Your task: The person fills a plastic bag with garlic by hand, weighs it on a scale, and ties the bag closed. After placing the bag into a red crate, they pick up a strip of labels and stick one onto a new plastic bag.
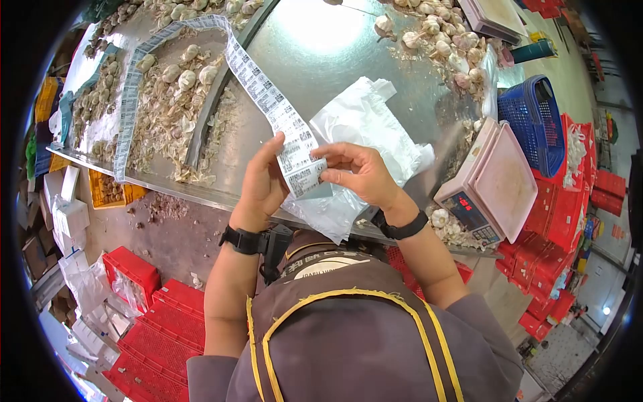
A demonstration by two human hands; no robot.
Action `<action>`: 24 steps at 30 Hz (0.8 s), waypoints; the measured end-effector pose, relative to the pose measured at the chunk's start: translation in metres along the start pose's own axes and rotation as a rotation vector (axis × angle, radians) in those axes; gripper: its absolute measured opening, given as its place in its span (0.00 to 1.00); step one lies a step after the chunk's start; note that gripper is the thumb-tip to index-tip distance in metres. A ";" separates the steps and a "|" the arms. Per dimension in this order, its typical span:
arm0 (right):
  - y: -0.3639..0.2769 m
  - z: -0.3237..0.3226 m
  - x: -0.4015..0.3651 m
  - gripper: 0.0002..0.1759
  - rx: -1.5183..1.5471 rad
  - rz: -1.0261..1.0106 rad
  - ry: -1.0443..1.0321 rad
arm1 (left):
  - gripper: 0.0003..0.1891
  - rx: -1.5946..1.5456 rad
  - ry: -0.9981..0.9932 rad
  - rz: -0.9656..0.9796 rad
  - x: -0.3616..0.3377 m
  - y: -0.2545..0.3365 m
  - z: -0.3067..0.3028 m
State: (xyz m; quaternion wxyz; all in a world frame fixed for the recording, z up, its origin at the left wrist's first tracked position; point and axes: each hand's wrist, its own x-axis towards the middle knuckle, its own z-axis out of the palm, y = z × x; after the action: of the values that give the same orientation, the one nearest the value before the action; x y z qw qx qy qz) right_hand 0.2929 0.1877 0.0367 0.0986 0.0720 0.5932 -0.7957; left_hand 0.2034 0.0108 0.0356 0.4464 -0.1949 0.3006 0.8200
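A long strip of printed labels [258, 84] curves over the metal table, its near end between my two hands. My left hand [263, 175] holds the strip's left edge, the thumb resting on it. The fingers of my right hand [355, 173] pinch the strip's right edge near its lower end. White plastic bags [372, 120] lie just beyond and to the right of my right hand, and a clear bag part [328, 213] hangs below the strip at the table edge.
Garlic bulbs with loose skins [177, 80] lie left of a metal divider, more garlic [442, 40] at the upper right. A scale [492, 181] and a blue basket [530, 124] stand right. Red crates [164, 335] are on the floor at lower left, beside a yellow crate [110, 191].
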 end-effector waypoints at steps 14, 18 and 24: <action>0.006 -0.013 -0.017 0.08 0.090 -0.087 0.510 | 0.09 0.175 0.200 0.090 0.012 -0.011 -0.054; 0.047 -0.077 0.013 0.11 0.011 0.012 0.593 | 0.09 0.123 0.271 0.138 0.005 0.003 -0.057; 0.065 -0.095 0.036 0.27 -0.866 0.105 0.684 | 0.09 0.116 0.319 0.188 -0.003 0.009 -0.052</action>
State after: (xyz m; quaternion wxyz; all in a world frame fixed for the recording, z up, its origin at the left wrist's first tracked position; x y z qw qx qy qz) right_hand 0.2738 0.2583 -0.0592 -0.0392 0.3086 0.8600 -0.4045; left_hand 0.1998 -0.0296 0.0021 0.3249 -0.2677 0.4312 0.7980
